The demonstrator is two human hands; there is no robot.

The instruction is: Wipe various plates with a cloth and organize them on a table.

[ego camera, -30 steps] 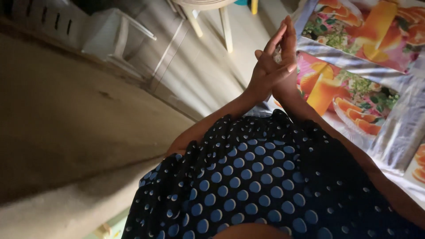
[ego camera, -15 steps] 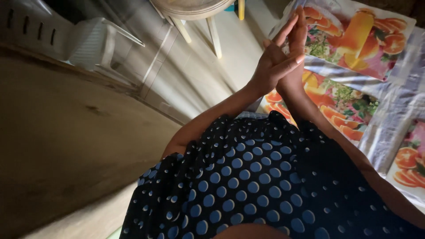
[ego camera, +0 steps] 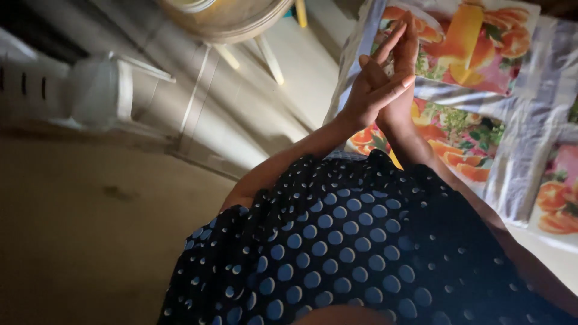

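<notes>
Pressing my left hand (ego camera: 368, 90) flat against my right hand (ego camera: 402, 72), empty, above the soft, light orange-fruit-printed plastic cloth (ego camera: 481, 114), best pinched at its edge.

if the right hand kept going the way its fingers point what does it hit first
Probably the glossy tablecloth printed with orange slices: the right hand, pressed against the left hand, points over it. Depth is unclear.

Cloth w/ orange-fruit & juice-glass print (ego camera: 481, 78) covers the table at right. White plastic chair (ego camera: 96, 90) at left, round stool (ego camera: 229, 18) w/ pale legs up top, both on the pale floor (ego camera: 265, 114). Dark dress w/ blue dots (ego camera: 337, 247) fills the foreground.
</notes>
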